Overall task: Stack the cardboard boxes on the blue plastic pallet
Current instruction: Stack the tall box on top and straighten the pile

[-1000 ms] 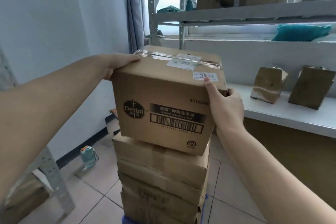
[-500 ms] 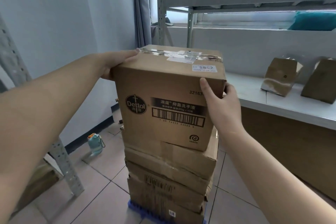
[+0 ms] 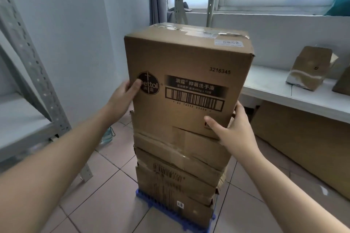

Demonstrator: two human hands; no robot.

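A tall Dettol cardboard box (image 3: 189, 58) with a barcode sits on top of a stack of flatter, worn cardboard boxes (image 3: 180, 172). The stack stands on the blue plastic pallet (image 3: 149, 201), of which only the front edge shows. My left hand (image 3: 123, 96) presses the top box's left edge, thumb on the logo. My right hand (image 3: 233, 130) holds its lower right corner, fingers wrapped round the side.
A grey metal rack upright (image 3: 37, 73) stands at the left. A white shelf (image 3: 295, 98) at the right carries small brown packages (image 3: 310, 68). Large flat cardboard (image 3: 303, 145) leans under it. A teal bottle (image 3: 108, 136) sits on the tiled floor.
The Dettol box has come down onto the stack. My left hand slid from its top corner to mid-side; my right hand dropped to the lower right corner.
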